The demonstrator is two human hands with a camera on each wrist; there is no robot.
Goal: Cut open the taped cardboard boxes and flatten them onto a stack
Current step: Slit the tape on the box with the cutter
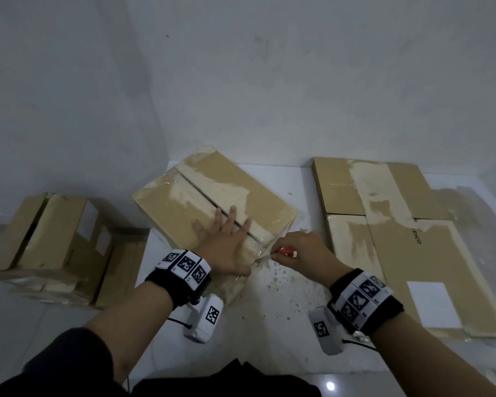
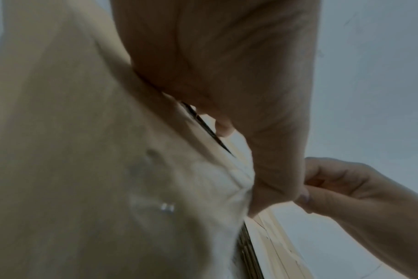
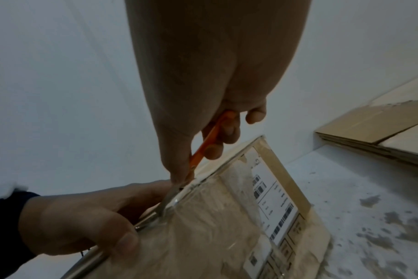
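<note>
Head view: the left hand point(image 1: 226, 247) lies flat, fingers spread and straight, pressing on the top face of the taped cardboard box point(image 1: 212, 202) at the middle of the white floor point(image 1: 284, 325), with its fingertips reaching across the dark seam between the top flaps. The right hand point(image 1: 301, 250) is curled round an orange-handled cutter point(image 1: 287, 251), whose blade meets the taped near corner of the box, just beside the left thumb. Right wrist view: the blade point(image 3: 166, 202) lies along the glossy tape at the box's edge, and the side face below carries a white shipping label point(image 3: 272, 202) with barcodes. Whether the box holds anything cannot be told; its flaps are down. On the right, well apart from the box, a stack of flattened cardboard point(image 1: 398, 239) lies on the floor against the wall point(image 1: 269, 81). On the left stands another cardboard box point(image 1: 52, 242), its top flaps slightly parted. Cardboard crumbs dot the bare floor between the cut box and the stack.
</note>
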